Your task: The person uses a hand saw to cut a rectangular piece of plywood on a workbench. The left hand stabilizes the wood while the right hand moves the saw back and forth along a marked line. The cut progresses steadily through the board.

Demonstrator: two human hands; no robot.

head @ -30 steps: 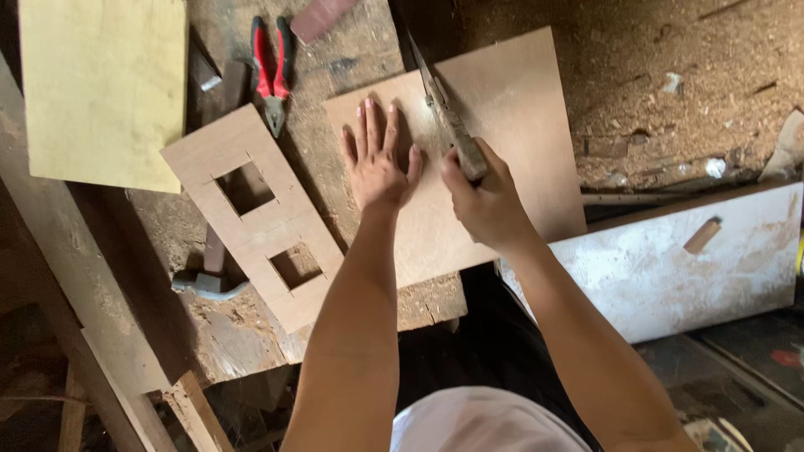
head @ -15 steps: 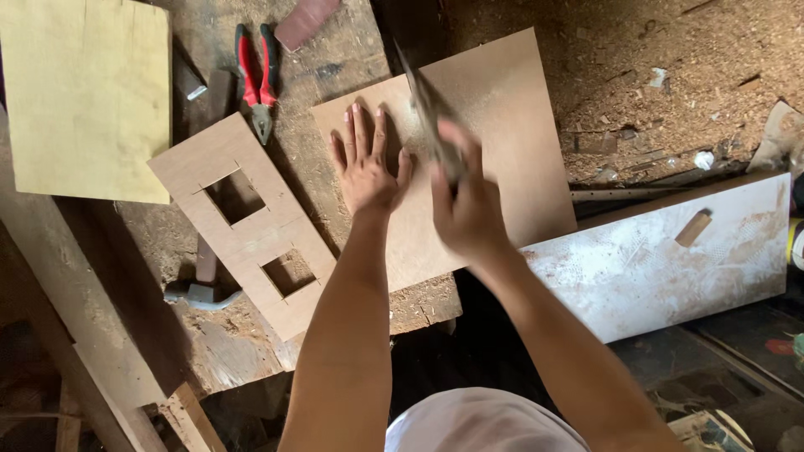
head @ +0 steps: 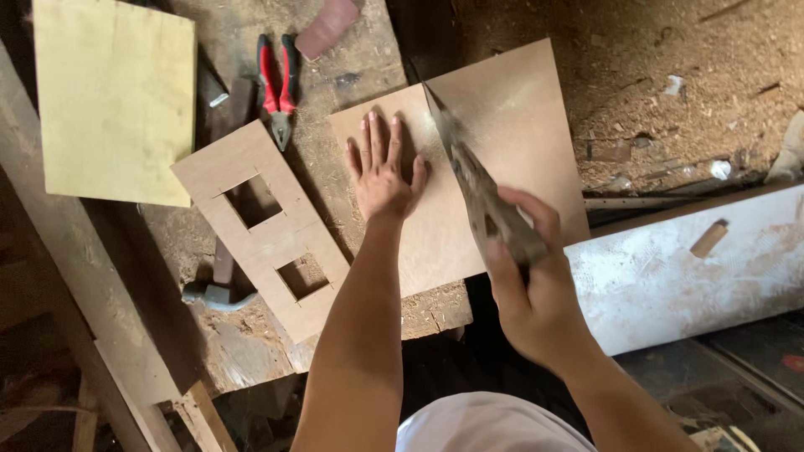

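Head view, looking straight down. The left hand (head: 381, 172) is pressed flat on a brown board (head: 502, 159), fingers spread wide, palm down, not wrapped around anything. The right hand (head: 536, 289) has a closed grip around the handle of a hand saw (head: 477, 188), fingers curled tight on it. The saw blade runs up and away from that hand, across the board, and its tip sits near the board's far edge, just right of the left hand's fingers. So the board is under both hands: flat hand on the left part, saw on edge along the middle.

The board lies on a rough, dusty work surface (head: 352, 50) and sticks out past its right side. Left of the board there's a narrower wooden panel (head: 264, 230) with two square holes cut in it, lying at an angle. Red-handled pliers (head: 278, 88) sit above that panel, and a hammer (head: 219, 280) pokes out from under its lower left. A pale yellowish plywood sheet (head: 113, 100) is at the far left. A white slab (head: 687, 264) lies to the right, lower down, with sawdust on the floor (head: 670, 67) above it.
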